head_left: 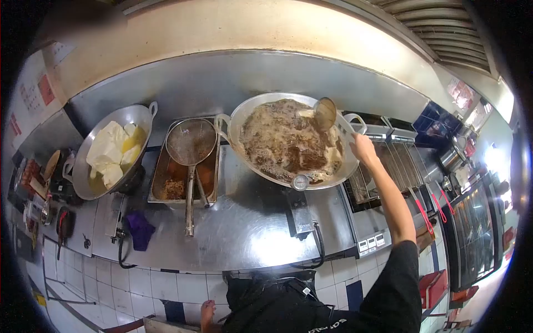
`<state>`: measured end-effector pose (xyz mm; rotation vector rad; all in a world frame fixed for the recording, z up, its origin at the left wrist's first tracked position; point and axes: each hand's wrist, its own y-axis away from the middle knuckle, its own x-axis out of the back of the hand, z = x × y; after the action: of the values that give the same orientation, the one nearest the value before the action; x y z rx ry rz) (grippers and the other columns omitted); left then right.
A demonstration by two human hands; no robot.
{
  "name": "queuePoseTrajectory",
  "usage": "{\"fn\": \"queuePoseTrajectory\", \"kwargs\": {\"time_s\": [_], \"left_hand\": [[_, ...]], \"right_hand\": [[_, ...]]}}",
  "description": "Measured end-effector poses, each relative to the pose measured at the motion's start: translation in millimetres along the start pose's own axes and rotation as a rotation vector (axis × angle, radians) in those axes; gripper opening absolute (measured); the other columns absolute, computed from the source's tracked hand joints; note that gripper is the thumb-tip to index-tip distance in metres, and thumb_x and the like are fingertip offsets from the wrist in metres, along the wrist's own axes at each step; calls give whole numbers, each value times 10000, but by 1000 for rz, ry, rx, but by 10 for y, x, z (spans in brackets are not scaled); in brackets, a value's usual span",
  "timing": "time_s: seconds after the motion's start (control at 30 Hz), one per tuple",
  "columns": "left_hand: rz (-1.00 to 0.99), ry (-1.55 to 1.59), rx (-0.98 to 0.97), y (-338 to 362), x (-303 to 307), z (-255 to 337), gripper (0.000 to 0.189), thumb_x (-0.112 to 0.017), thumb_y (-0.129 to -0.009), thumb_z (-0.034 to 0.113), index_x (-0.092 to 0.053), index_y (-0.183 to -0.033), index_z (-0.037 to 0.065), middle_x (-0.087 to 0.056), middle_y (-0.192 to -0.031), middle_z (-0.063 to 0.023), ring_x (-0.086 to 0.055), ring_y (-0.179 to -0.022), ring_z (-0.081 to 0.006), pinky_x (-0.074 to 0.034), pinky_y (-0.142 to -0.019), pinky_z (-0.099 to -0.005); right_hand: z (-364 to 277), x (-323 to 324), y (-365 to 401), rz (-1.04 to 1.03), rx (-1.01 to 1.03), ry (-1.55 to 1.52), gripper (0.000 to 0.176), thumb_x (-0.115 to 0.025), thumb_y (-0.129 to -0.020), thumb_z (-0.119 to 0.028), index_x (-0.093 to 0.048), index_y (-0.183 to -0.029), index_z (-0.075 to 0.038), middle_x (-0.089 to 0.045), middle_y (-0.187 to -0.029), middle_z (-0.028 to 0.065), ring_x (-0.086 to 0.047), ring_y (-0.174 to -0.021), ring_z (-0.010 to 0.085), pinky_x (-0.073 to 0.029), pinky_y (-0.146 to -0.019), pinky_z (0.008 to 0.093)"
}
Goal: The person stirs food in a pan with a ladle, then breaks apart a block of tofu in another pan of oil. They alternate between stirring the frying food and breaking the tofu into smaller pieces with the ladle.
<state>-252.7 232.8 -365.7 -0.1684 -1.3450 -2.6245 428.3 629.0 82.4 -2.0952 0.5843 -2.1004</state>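
My right hand (364,149) is closed around the handle of a ladle (325,114), just beyond the right rim of a large wok (236,150). The ladle's round bowl is tilted over the wok's back right side. Bubbling, foamy brown oil (288,139) fills the wok, with browned bits in it. A round dial thermometer (300,182) sits at the front rim. Low beside my body, my left hand (207,312) hangs with its fingers curled, and nothing shows in it.
A wire-mesh strainer (191,141) rests across a metal tray (161,201) holding reddish-brown liquid and fried bits. Further left stands a wok (83,186) with pale yellow blocks of fat (110,147). A purple cloth (140,230) lies on the steel counter (244,222). Right of the large wok are wire racks (391,172).
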Motion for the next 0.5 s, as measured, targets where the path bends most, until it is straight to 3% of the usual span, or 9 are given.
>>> {"fn": "queuePoseTrajectory", "kwargs": {"time_s": [0.17, 0.23, 0.27, 0.3, 0.37, 0.4, 0.43, 0.5], "left_hand": [[-31, 112, 135, 191, 118, -654, 393, -608, -840, 343, -578, -1108, 57, -607, -872, -49, -583, -764, -200, -449, -596, -334], [-47, 136, 191, 293, 146, -844, 401, -595, -847, 351, -572, -1118, 56, -604, -886, -49, -580, -787, -215, -452, -616, -357], [-54, 143, 210, 329, 144, -925, 405, -589, -851, 354, -569, -1123, 56, -602, -893, -49, -579, -799, -222, -454, -626, -368], [-60, 156, 238, 373, 146, -987, 409, -583, -854, 358, -565, -1128, 55, -600, -900, -48, -578, -810, -230, -456, -637, -379], [-73, 157, 255, 406, 142, -1064, 417, -570, -862, 366, -559, -1138, 54, -597, -913, -48, -575, -833, -245, -459, -657, -401], [-79, 158, 260, 407, 156, -1090, 421, -564, -865, 369, -556, -1143, 54, -595, -920, -48, -573, -844, -253, -461, -667, -413], [-87, 158, 264, 400, 162, -1111, 425, -558, -869, 373, -553, -1148, 53, -593, -927, -48, -572, -856, -260, -463, -677, -424], [-101, 148, 254, 333, 183, -1107, 433, -546, -876, 381, -547, -1159, 52, -590, -941, -48, -569, -879, -275, -467, -698, -446]], "right_hand": [[-108, -533, -269, -162, 87, -100, 262, -643, -747, -131, -666, -969, 5, -647, -883, 258, -642, -855, 361, -507, -753, 428], [-99, -687, -273, -148, 198, -197, 242, -646, -741, -141, -683, -924, 12, -652, -811, 249, -659, -781, 344, -512, -706, 410], [-86, -755, -291, -158, 206, -325, 291, -665, -743, -146, -668, -972, 33, -662, -711, 179, -645, -609, 262, -506, -580, 365], [-133, -704, -302, -162, 214, -325, 291, -665, -743, -146, -668, -972, 33, -662, -711, 179, -645, -609, 262, -506, -580, 365], [-306, -382, -273, -487, -48, -545, 294, -669, -749, -130, -663, -985, 46, -616, -629, 75, -547, -497, 143, -449, -462, 291], [-416, -271, -234, -502, -103, -658, 273, -653, -774, -108, -654, -1005, 37, -535, -585, 0, -444, -460, 62, -361, -402, 221], [-440, -271, -247, -497, -103, -661, 273, -653, -774, -108, -654, -1005, 37, -535, -585, 0, -444, -460, 62, -361, -402, 221], [-449, -329, -278, -614, -284, -981, 244, -627, -810, -111, -666, -1001, 35, -598, -670, 25, -467, -473, 71, -338, -394, 227]]}}
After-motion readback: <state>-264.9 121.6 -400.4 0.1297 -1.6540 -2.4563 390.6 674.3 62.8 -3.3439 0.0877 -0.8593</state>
